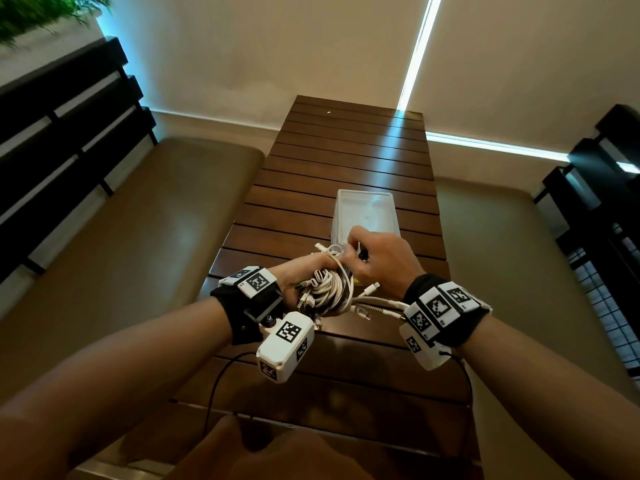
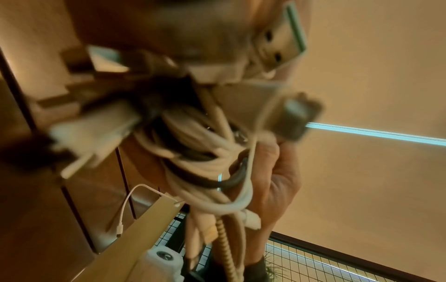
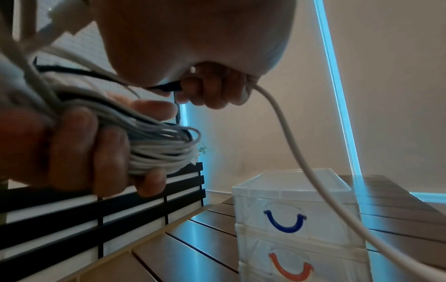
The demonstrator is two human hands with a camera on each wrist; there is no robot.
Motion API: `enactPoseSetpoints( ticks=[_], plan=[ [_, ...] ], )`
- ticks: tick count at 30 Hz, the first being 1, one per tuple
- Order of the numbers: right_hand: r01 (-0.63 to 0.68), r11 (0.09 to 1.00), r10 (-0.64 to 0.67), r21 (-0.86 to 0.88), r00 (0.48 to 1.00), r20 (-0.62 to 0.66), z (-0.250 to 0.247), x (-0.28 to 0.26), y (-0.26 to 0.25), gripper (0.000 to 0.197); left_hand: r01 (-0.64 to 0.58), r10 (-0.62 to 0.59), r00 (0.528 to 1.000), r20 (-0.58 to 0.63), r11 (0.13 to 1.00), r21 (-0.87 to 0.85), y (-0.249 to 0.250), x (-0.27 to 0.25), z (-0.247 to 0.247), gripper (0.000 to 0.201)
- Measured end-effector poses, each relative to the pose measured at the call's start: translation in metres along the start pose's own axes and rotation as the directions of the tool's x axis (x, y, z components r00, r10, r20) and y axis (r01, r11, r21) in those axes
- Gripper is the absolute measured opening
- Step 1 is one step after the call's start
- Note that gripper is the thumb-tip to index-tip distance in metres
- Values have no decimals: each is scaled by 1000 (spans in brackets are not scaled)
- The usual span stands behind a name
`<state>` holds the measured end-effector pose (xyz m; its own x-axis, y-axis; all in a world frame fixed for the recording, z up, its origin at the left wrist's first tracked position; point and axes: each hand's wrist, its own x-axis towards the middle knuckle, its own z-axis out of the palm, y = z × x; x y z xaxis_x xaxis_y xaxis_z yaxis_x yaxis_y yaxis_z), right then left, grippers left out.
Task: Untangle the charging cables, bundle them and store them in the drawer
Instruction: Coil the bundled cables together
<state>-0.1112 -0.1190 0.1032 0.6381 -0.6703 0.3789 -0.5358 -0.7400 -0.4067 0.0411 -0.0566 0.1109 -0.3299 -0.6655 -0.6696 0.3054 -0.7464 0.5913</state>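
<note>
At the centre of the head view your left hand (image 1: 299, 271) is clenched around the coiled bundle of white and black charging cables (image 1: 329, 289), held above the near end of the dark slatted wooden table (image 1: 346, 161). Your right hand (image 1: 377, 261), just right of it, pinches a black cable end and a loose white cable (image 3: 289, 133) in curled fingers. The translucent plastic drawer unit with blue and orange handles (image 3: 296, 219) stands closed just beyond your hands, lower right in the right-wrist view.
</note>
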Motion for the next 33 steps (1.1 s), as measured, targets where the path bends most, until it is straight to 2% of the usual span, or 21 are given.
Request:
enactPoseSetpoints(
  ticks=[1, 3, 6, 8, 13, 15, 18, 21, 23, 24, 25, 29, 31, 33],
  plan=[
    [42, 999, -42, -1, 999, -25, 1, -1, -2, 29, 4, -4, 999, 31, 1000, 1, -1, -1, 1, 18],
    [206, 979, -206, -10, 978, -39, 2, -3, -4, 36, 11, -15, 995, 99, 999, 41, -3, 0, 0, 25],
    [410, 912, -410, -29, 912, -14, 0, -2, -3, 37, 18, -26, 998, 49, 987, 157, -7, 4, -7, 28],
    [459, 888, -459, 1, 888, -8, -3, -1, -4, 44, 35, -31, 999, -28, 980, 193, -8, 3, -8, 35],
    [515, 857, -515, -38, 857, -2, -7, 0, -6, 54, 19, -33, 996, 80, 985, 174, -10, 5, -7, 48],
    [509, 858, -509, -65, 861, 18, -9, 0, -3, 58, 20, -36, 994, 107, 988, 152, -12, 2, -4, 40],
    [375, 925, -377, 51, 926, 30, -8, -4, 7, 63, -23, 14, 992, 129, 997, 68, -8, -5, -3, 18],
    [255, 953, -261, 161, 965, 19, 0, -3, 11, 54, -82, 73, 989, 127, 995, 65, -7, -6, -4, 22],
    [235, 960, -236, 152, 972, -6, 4, -1, 9, 39, -138, 136, 988, 69, 990, 29, -10, -2, -6, 24],
    [227, 965, -225, 134, 974, -28, 5, 0, 8, 39, -181, 180, 983, 29, 983, 31, -13, 0, -7, 25],
    [220, 970, -216, 106, 975, -48, 6, 0, 6, 44, -222, 222, 975, 2, 974, 33, -15, 1, -8, 27],
    [195, 978, -202, -70, 973, -115, 14, 4, -2, 67, -130, 163, 967, 198, 977, -166, -18, -2, -7, 59],
    [180, 979, -193, -97, 969, -153, 18, 7, -4, 68, -141, 194, 958, 209, 959, -245, -19, 1, -9, 74],
    [181, 978, -198, -105, 960, -196, 18, 7, -4, 64, -94, 166, 955, 244, 955, -281, -22, 1, -12, 80]
  ],
)
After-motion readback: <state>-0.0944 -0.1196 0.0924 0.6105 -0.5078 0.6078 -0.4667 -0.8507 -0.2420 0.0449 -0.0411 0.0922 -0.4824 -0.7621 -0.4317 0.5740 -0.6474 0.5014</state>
